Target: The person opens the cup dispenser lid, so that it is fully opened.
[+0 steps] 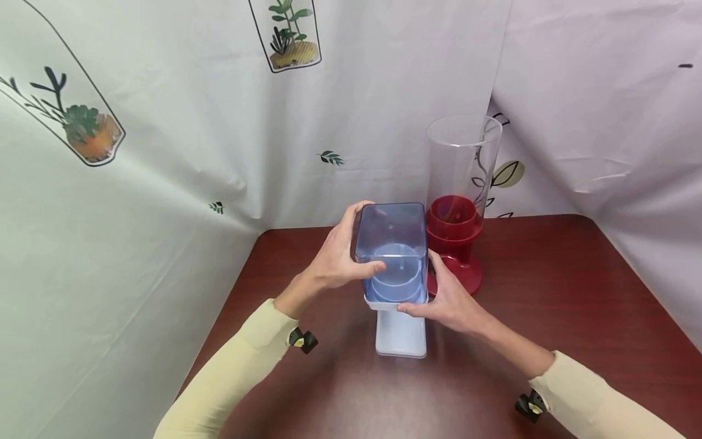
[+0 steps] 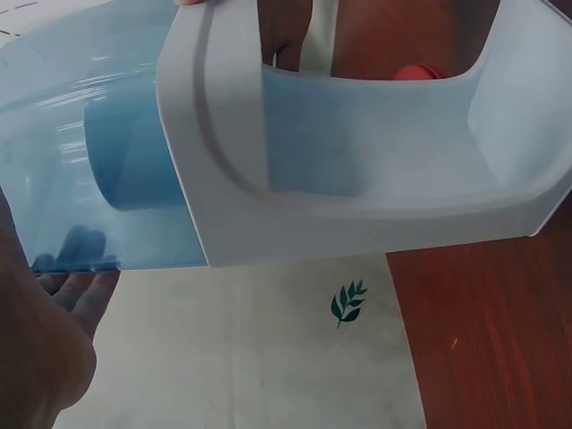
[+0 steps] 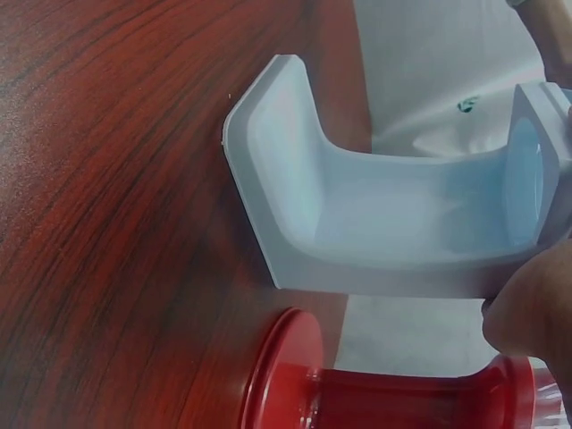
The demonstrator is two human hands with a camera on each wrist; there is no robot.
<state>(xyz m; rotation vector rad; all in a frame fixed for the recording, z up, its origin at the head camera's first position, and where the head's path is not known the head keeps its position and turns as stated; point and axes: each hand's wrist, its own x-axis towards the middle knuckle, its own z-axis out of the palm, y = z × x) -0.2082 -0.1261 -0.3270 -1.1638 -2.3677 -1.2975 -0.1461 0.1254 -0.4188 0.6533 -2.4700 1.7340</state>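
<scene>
top of blue container [image 1: 397, 253]: head-view only

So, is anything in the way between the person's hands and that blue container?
Nothing visible: the left hand holds the blue container directly, and the right hand grips low, where it meets the white stand. The red stand is close by, beyond the right hand, but not between.

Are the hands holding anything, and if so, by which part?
Yes, a dispenser: the left hand grips the side of its see-through blue container, and the right hand holds it lower, near the top of its white base.
</scene>
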